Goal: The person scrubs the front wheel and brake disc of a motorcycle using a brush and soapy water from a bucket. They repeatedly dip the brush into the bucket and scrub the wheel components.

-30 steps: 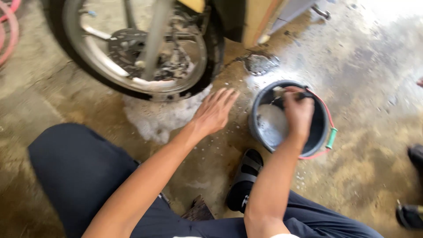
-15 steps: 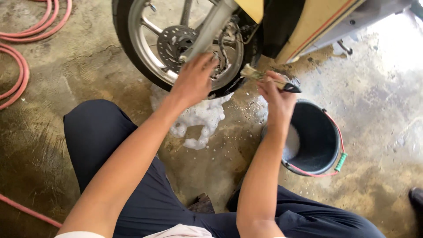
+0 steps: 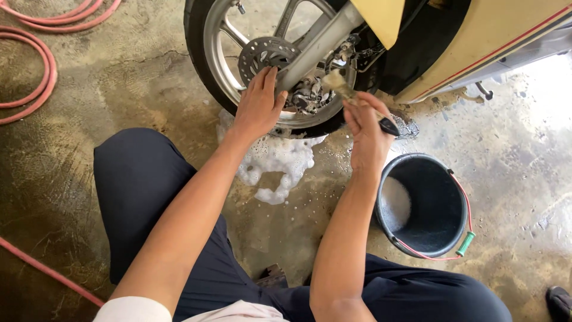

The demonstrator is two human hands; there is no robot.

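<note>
The person is crouching beside a motorbike, knees in dark trousers framing the view. The left hand [image 3: 257, 106] is lying flat against the front wheel [image 3: 221, 65], fingers pressed loosely together and pointing up toward the brake disc [image 3: 266, 53], the thumb splayed toward the fork [image 3: 319, 43]. The right hand [image 3: 367, 132] is pinching a brush [image 3: 353, 98] between thumb and fingertips, the dark handle sticking out to the right and the pale bristles touching the hub area just right of the fork. A patch of foam [image 3: 275, 162] is lying on the wet concrete under the tyre. A black bucket [image 3: 444, 185] with a red bail and green grip is sitting just right of the right forearm, suds inside. A red hose [image 3: 36, 71] is curling at upper left.
</note>
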